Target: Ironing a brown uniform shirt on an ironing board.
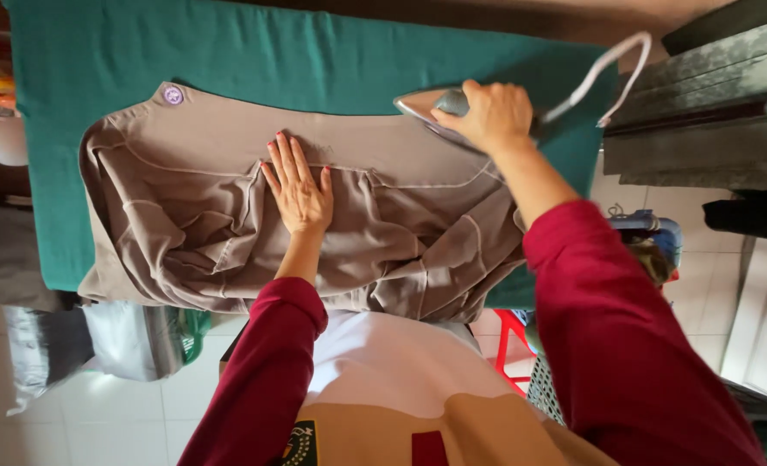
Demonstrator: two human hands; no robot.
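A taupe garment (211, 198) with a round purple button lies crumpled on a green-covered ironing board (228, 52). My left hand (299, 188) rests flat on the cloth near its middle, fingers spread and pointing away from me. My right hand (491, 114) grips the handle of a silver iron (426, 108), which sits on the garment's right end with its tip pointing left. A white cord (612, 65) runs from the iron's back to the upper right. Both arms wear dark red sleeves.
Dark furniture (711, 103) stands to the right of the board. Below the board lie grey and green bags (124, 341) on a white tiled floor, and a red stool (508, 341) and a woven basket (546, 388) stand at the right.
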